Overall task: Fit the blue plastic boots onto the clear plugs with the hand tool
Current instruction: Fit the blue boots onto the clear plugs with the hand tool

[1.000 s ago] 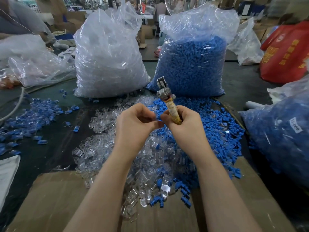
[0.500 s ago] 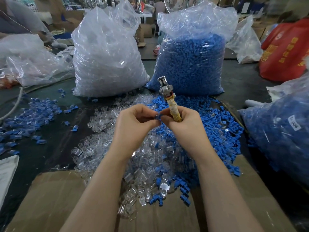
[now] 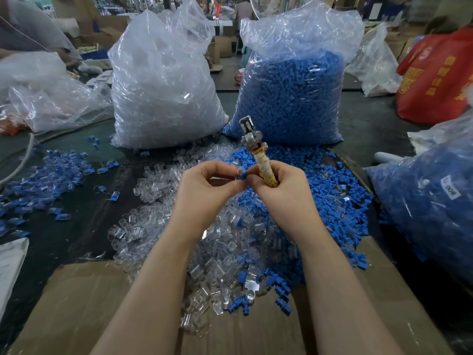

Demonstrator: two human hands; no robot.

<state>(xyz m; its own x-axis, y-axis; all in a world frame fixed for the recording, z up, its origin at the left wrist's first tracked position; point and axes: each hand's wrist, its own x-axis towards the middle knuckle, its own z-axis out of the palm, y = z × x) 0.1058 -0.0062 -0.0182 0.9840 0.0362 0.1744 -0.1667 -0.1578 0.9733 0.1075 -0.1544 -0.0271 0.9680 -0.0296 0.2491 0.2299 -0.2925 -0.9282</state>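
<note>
Since a second ago the hands have barely moved: the left hand (image 3: pixel 204 190) still pinches a blue boot (image 3: pixel 242 175) against the right hand (image 3: pixel 279 185), whose fingers stay curled round the tool (image 3: pixel 261 160), so fitting looks unfinished. The tool has a metal head and tape-wrapped handle; glossy clear plugs (image 3: pixel 158 226) and matte boots lie heaped below

We note a red bag (image 3: pixel 435 80) with yellow print at the far right of the dark table (image 3: pixel 76 226), flattened cardboard (image 3: pixel 76 308) along its near edge, and a pale cable (image 3: pixel 23 160) curving at the left.
</note>
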